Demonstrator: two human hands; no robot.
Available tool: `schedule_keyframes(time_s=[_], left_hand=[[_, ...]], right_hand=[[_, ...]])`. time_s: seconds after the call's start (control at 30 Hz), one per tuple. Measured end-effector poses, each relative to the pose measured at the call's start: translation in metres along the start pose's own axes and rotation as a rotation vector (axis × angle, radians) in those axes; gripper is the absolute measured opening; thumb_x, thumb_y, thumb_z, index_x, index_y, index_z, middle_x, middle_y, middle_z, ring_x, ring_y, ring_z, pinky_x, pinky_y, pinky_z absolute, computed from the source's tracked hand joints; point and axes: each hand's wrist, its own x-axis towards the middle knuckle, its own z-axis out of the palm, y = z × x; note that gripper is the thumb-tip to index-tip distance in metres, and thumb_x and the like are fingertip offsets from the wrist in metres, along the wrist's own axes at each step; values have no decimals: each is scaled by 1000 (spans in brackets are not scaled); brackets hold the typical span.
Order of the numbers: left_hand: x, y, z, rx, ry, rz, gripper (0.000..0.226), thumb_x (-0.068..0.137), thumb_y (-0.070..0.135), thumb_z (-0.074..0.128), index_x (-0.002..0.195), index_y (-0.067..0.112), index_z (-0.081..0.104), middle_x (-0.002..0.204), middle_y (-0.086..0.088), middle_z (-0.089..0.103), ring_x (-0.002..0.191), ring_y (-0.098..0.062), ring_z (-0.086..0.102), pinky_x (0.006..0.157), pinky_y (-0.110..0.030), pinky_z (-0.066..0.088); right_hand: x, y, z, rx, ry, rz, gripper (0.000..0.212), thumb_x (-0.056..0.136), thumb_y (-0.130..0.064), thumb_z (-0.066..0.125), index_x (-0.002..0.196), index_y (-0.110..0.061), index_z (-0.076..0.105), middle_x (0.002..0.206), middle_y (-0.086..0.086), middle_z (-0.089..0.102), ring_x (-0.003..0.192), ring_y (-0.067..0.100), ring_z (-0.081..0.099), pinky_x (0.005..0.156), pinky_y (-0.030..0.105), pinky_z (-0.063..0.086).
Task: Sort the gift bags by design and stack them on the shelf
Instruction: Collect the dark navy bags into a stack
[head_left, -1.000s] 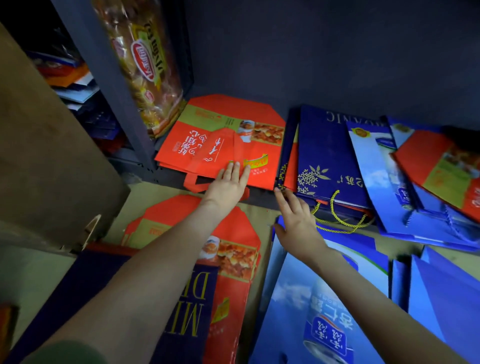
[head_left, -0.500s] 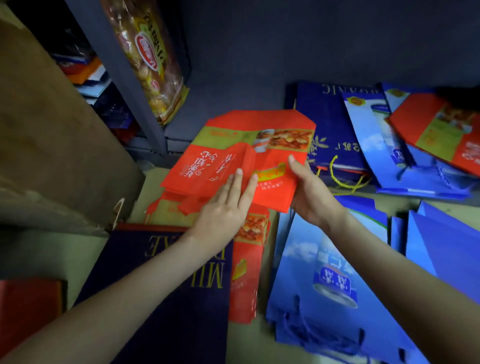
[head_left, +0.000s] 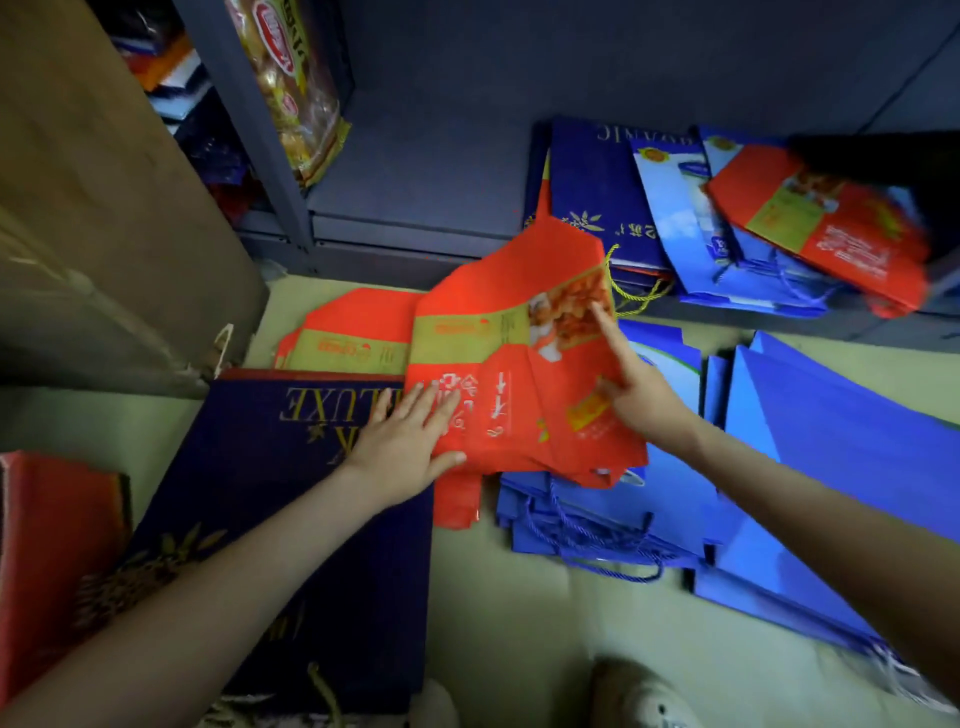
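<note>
A flat red gift bag (head_left: 511, 374) with a green band and a food picture is held low over the floor. My left hand (head_left: 408, 444) grips its near left edge, thumb under it. My right hand (head_left: 631, 384) holds its right side, index finger stretched along the picture. Another red bag (head_left: 345, 338) of the same design lies on the floor beneath it. On the dark shelf (head_left: 431, 171) a mixed pile stands at the right: a navy bag (head_left: 589, 176), light blue bags (head_left: 680, 218) and a red bag (head_left: 831, 228).
A large navy bag (head_left: 291, 499) marked with gold letters lies on the floor at the left. Blue bags (head_left: 831, 467) with cord handles spread on the floor at the right. A brown board (head_left: 104, 208) leans at the left. A snack packet (head_left: 291, 83) hangs by the shelf post. A shoe (head_left: 639, 696) shows below.
The red bag has come off the left part of the shelf and down toward the floor, held in both hands. The view has tipped downward.
</note>
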Motion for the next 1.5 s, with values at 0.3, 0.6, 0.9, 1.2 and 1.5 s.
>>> schedule_keyframes(time_s=[0.3,0.6,0.9,1.2,1.5], left_hand=[[22,24,28,19,-92,-107,61,101,45,17,151,24,-12,157,-7,-22,144,-25,-21,111,-55,-17],[9,21,33,183,-248,-247,100,77,46,57,150,32,-10,150,-13,-36,138,-32,-32,100,-65,-24],[2,26,38,168,-166,-258,77,82,52,54,148,40,15,148,-10,-39,138,-36,-32,99,-67,-22],[-1,28,35,406,-105,-109,60,87,57,36,141,30,39,152,-8,-33,139,-34,-29,100,-65,-25],[-5,18,2,470,-59,-29,69,85,66,26,143,29,36,157,-10,-20,143,-32,-21,103,-66,-21]], right_hand=[[-15,23,-31,-124,31,26,92,85,11,39,144,-53,10,132,-15,49,112,22,55,94,32,44],[-10,9,-38,-357,54,38,101,75,14,40,144,-53,8,72,8,50,61,24,48,58,33,39],[0,4,-22,-314,-1,65,103,73,16,41,146,-51,11,72,6,49,58,22,48,56,35,42],[-9,18,-22,-248,21,42,101,78,15,39,142,-56,8,97,5,60,75,27,55,70,38,44],[-11,21,-29,-243,46,32,97,85,7,39,140,-62,-1,117,25,59,82,36,58,76,45,48]])
